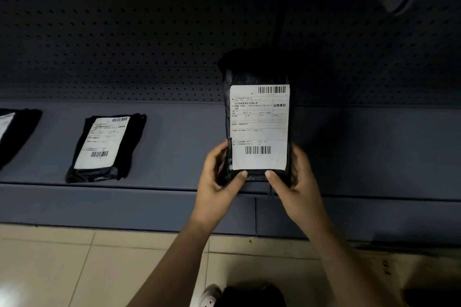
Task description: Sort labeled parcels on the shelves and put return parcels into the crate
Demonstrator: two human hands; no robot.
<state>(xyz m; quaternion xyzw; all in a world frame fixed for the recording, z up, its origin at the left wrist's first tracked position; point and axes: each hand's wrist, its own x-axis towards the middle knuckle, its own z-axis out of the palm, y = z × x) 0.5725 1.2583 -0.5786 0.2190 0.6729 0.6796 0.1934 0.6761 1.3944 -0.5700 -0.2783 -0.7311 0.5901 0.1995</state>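
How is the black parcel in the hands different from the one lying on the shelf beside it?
The held parcel is gripped at its bottom end by the left hand and right hand; nobody touches the shelf parcel. The held parcel looks straight up and down in the picture; the shelf parcel lies flat on the shelf, turned askew. Both are black bags with white barcode labels.

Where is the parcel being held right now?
The held parcel is right of centre in the head view, gripped at its bottom by the left hand and right hand; a second parcel lies flat on the shelf to its left.
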